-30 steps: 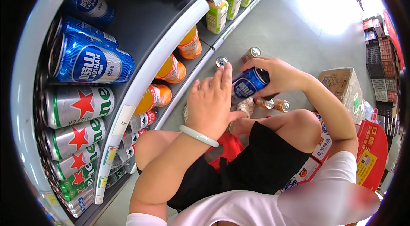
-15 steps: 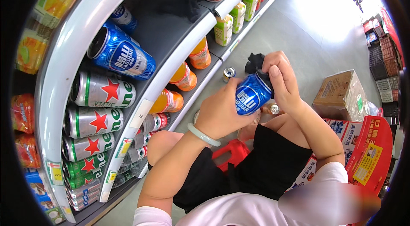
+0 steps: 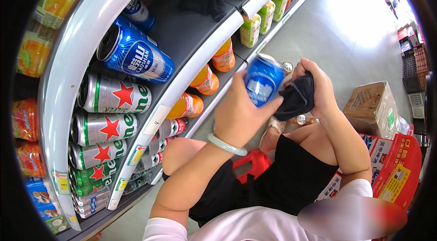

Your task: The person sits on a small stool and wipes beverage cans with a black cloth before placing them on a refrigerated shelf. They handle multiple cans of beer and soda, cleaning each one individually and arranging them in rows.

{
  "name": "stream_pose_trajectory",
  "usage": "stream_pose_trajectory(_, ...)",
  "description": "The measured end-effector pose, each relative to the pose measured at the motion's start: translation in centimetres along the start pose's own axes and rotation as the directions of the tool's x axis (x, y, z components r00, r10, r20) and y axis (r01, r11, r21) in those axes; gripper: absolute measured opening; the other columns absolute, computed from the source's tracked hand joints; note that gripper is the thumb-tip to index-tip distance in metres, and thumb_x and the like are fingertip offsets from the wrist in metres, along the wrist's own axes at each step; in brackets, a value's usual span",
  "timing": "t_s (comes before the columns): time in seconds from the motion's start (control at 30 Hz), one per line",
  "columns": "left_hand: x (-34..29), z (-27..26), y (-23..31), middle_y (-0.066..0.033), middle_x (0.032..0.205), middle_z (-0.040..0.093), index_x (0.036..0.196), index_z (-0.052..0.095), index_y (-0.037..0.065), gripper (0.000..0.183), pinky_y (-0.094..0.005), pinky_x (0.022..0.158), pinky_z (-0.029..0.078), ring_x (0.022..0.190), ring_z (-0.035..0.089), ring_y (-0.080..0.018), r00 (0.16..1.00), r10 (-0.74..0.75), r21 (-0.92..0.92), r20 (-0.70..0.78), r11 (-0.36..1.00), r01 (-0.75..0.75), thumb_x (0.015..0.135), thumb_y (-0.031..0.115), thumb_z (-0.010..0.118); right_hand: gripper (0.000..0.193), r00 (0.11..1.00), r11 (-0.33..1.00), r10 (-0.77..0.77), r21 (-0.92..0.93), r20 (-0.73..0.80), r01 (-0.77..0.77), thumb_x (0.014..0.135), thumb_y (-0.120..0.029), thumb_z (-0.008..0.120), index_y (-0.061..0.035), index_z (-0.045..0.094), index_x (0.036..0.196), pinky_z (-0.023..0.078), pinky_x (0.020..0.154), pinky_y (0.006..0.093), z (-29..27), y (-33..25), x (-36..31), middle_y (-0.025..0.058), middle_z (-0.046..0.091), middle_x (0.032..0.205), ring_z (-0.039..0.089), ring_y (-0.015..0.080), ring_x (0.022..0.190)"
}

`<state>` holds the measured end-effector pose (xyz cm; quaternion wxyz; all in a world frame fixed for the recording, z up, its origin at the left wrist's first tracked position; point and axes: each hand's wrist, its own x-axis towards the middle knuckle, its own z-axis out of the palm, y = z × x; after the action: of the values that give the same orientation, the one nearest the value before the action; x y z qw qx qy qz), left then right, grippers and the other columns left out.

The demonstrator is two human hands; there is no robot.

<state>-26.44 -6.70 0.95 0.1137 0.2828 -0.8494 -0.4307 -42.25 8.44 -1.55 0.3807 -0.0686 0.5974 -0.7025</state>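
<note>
A blue beer can point(image 3: 264, 79), slightly blurred and tilted with its silver top up, is gripped in my left hand point(image 3: 234, 116); the fingers wrap round its left side. My right hand point(image 3: 322, 90) is closed on a bunched black cloth point(image 3: 296, 101), which hangs just right of the can's lower end. Whether cloth and can touch is hard to tell. Over to the left, a bigger blue can point(image 3: 136, 56) leans on the shelf, with another blue can point(image 3: 138, 15) behind it. A second dark cloth point(image 3: 202, 2) lies on that shelf.
Silver cans point(image 3: 116, 93) are stacked on the shelving at left, beside orange drink bottles point(image 3: 186, 106). Small cans stand on the floor beyond my hands, one can point(image 3: 287, 66) near the cloth. A cardboard box point(image 3: 366, 104), red cartons point(image 3: 396, 168) and a red stool point(image 3: 252, 163) surround my legs.
The black cloth has come off the can's top and moved slightly down and right with my right hand. My left hand has raised the can, whose silver top now shows.
</note>
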Motion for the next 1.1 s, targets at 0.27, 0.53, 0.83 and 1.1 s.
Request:
stream_pose_trajectory(0.27, 0.2, 0.4, -0.3, -0.0358, 0.137, 0.047, 0.147, 0.029, -0.018, 0.096, -0.0443, 0.108, 0.042, 0.124, 0.055, -0.0425, 0.925, 0.297, -0.381, -0.237, 0.847, -0.370, 0.100, 0.063, 0.053, 0.082, 0.920, 0.656, -0.254, -0.646, 0.298, 0.390, 0.073, -0.040, 0.088, -0.0010, 0.049, 0.134, 0.056, 0.090, 0.0426, 5.8, 1.0, -1.6, 0.0218, 0.070, 0.114, 0.071, 0.0390, 0.102)
stream_pose_trajectory(0.53, -2.1, -0.1, -1.4, -0.0180, 0.142, 0.051, 0.133, 0.063, 0.014, 0.049, -0.0603, 0.109, 0.042, 0.129, 0.052, -0.0349, 0.388, 0.763, 0.166, -0.517, 0.534, -0.829, 0.097, 0.047, 0.063, 0.059, 0.889, 0.848, -0.286, -0.338, 0.358, 0.408, 0.075, -0.032, 0.092, -0.0010, 0.066, 0.118, 0.057, 0.093, 0.0334, 11.0, -5.8, 3.6, 0.0094, 0.075, 0.108, 0.072, 0.0162, 0.099)
stream_pose_trajectory(0.83, -1.1, 1.1, -0.9, -0.0020, 0.136, 0.052, 0.120, 0.069, 0.024, 0.034, -0.0488, 0.107, 0.051, 0.128, 0.053, -0.0198, 0.363, 0.741, 0.114, -0.564, 0.505, -0.855, 0.088, 0.018, 0.078, 0.092, 0.633, 0.301, -0.517, -0.570, 0.576, 0.764, 0.064, -0.053, 0.091, 0.0017, 0.061, 0.132, 0.056, 0.098, 0.0358, 20.0, -6.0, 15.9, 0.0200, 0.072, 0.119, 0.072, 0.0323, 0.108)
stream_pose_trajectory(1.1, -0.8, 1.2, -0.5, -0.0027, 0.133, 0.055, 0.115, 0.072, 0.023, 0.028, -0.0482, 0.105, 0.053, 0.122, 0.056, -0.0181, 0.367, 0.710, 0.148, -0.601, 0.550, -0.822, 0.088, 0.016, 0.076, 0.103, 0.511, 0.273, -0.572, -0.439, 0.641, 0.856, 0.062, -0.052, 0.095, -0.0014, 0.056, 0.142, 0.054, 0.103, 0.0351, 25.2, -4.8, 19.6, 0.0212, 0.067, 0.133, 0.069, 0.0339, 0.117)
